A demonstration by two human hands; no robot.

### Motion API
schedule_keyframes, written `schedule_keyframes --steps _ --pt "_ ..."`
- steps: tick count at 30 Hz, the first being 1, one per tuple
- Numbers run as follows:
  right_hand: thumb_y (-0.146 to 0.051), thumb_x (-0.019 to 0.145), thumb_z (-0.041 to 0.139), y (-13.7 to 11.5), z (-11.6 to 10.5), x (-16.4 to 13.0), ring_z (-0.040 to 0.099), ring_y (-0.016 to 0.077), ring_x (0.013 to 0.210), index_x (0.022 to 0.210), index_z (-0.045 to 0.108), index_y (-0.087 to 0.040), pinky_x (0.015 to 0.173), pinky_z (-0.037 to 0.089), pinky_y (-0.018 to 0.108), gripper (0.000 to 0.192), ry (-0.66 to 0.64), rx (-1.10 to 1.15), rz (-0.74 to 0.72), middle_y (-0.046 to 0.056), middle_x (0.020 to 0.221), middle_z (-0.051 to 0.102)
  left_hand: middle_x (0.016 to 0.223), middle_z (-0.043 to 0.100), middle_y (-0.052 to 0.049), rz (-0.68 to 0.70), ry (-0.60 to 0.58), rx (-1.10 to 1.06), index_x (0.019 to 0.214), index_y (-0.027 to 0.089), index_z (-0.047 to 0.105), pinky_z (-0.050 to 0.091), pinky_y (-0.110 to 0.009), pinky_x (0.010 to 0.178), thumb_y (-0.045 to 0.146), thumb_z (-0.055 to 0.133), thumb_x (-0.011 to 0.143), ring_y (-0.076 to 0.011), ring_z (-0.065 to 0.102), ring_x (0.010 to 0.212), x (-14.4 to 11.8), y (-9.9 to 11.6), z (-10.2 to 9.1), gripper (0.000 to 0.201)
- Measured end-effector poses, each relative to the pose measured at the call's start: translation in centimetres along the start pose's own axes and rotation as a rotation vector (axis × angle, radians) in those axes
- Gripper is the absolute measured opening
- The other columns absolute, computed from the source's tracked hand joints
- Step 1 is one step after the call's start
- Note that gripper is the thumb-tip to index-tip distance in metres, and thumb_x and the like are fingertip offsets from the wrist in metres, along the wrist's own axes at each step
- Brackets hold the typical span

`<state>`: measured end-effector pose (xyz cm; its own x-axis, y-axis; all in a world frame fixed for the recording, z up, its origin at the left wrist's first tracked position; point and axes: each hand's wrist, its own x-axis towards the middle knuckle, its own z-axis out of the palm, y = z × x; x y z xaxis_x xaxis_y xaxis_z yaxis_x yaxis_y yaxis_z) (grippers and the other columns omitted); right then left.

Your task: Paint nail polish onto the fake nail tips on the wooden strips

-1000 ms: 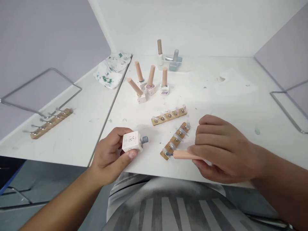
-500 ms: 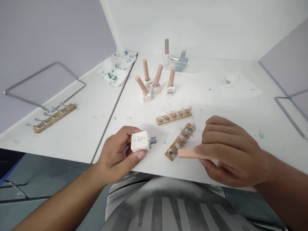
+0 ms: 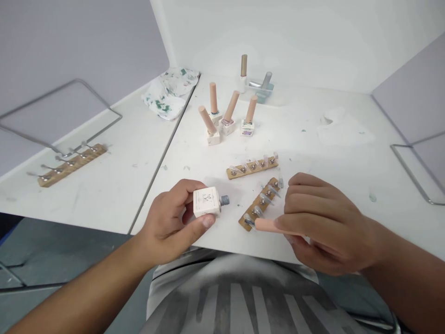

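My left hand [image 3: 170, 222] grips a white square nail polish bottle [image 3: 206, 202], tipped on its side with its open grey neck pointing right. My right hand [image 3: 321, 220] pinches the peach-coloured brush cap [image 3: 266, 225] and holds it level. Its small brush tip touches the nearest clear nail tip on a wooden nail-tip holder strip [image 3: 260, 203] that lies slantwise near the table's front edge. A second holder strip [image 3: 252, 166] with several clear tips lies just beyond it.
Three capped polish bottles [image 3: 227, 117] stand mid-table, with more bottles and a small teal tray [image 3: 259, 86] behind. A crumpled patterned cloth [image 3: 169, 93] lies at the back left. A third wooden strip [image 3: 71, 164] and a wire frame [image 3: 62, 116] sit on the left table.
The right hand has slid slightly left along the cap, keeping the brush at the strip's near end. The left hand with the bottle barely shifted; the view itself drifted.
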<state>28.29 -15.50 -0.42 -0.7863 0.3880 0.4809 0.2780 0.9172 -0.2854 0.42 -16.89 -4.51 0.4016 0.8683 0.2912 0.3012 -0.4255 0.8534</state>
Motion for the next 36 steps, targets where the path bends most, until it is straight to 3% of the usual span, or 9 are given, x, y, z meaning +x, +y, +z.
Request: schedule_keyframes --steps 8,16,36 --pt "-0.001 0.066 0.049 0.0 -0.5 -0.2 0.038 0.0130 0.054 0.084 0.059 -0.013 0.056 0.031 0.031 0.024 0.012 0.111 -0.033 -0.001 0.058 0.045 0.064 0.056 0.002 0.081 0.009 -0.030 0.106 0.018 0.051 0.036 -0.022 0.045 0.022 0.058 0.084 -0.0109 0.047 0.051 0.1 0.2 -0.1 0.024" --pt "0.001 0.066 0.051 -0.2 -0.3 0.4 0.038 0.0124 0.054 0.085 0.058 -0.014 0.055 0.033 0.031 0.025 0.082 0.040 0.014 -0.001 0.059 0.044 0.064 0.057 0.001 0.071 0.003 -0.009 0.105 0.018 0.052 0.037 -0.022 0.045 0.023 0.058 0.084 -0.0126 0.051 0.054 0.2 0.0 -0.2 0.022" --pt "0.000 0.069 0.044 0.1 -1.1 0.2 0.039 0.0119 0.048 0.081 0.058 -0.015 0.052 0.028 0.031 0.024 0.013 0.244 0.043 -0.002 0.055 0.044 0.063 0.054 0.002 0.036 0.007 -0.026 0.106 0.020 0.052 0.035 -0.021 0.043 0.023 0.060 0.084 -0.0103 0.043 0.049 0.0 -0.2 -0.2 0.023"
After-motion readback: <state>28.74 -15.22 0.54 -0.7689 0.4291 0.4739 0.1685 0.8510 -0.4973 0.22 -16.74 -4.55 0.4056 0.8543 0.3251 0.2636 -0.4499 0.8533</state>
